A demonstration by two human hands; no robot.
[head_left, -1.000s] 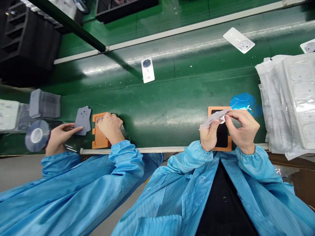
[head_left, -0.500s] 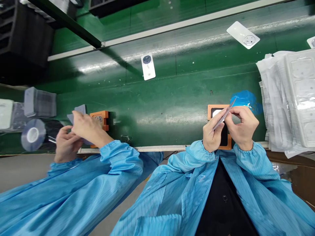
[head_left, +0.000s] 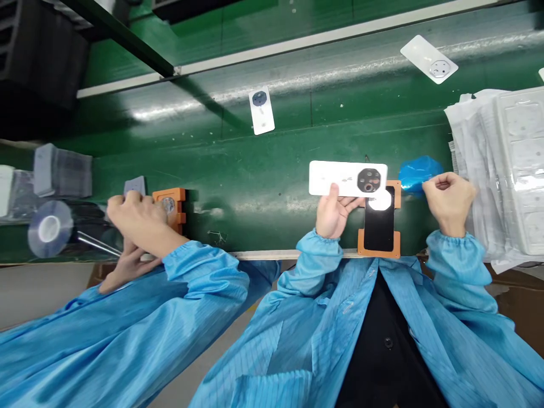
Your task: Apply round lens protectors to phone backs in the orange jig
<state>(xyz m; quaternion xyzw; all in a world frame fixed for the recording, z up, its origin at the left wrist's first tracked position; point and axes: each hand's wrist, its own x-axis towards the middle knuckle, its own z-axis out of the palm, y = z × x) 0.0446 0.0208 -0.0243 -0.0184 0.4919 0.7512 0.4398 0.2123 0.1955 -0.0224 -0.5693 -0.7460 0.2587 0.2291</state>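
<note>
My left hand [head_left: 332, 215] grips a white phone back panel [head_left: 334, 178], thumb on top and fingers beneath. A dark round camera area [head_left: 369, 180] shows at the panel's right end, above an orange fixture [head_left: 391, 245]. In the fixture lies a black slab [head_left: 379, 226] with a white round-edged patch at its top. To the right, my right hand [head_left: 450, 203] is closed with its fingers curled together. It is right beside crumpled blue film [head_left: 419, 174]; whether anything is pinched in the fingers is hidden.
White plastic trays [head_left: 522, 170] are stacked at the right. Two white panels [head_left: 429, 59] [head_left: 262, 110] lie farther back. At left, a co-worker's hands [head_left: 140, 218] are beside another orange fixture [head_left: 181, 203], a tape roll [head_left: 50, 229] and stacked grey panels [head_left: 62, 170].
My hands have moved apart: the left went left with the panel, now turned flat, and the right went right to the blue film. The co-worker's hands shifted slightly.
</note>
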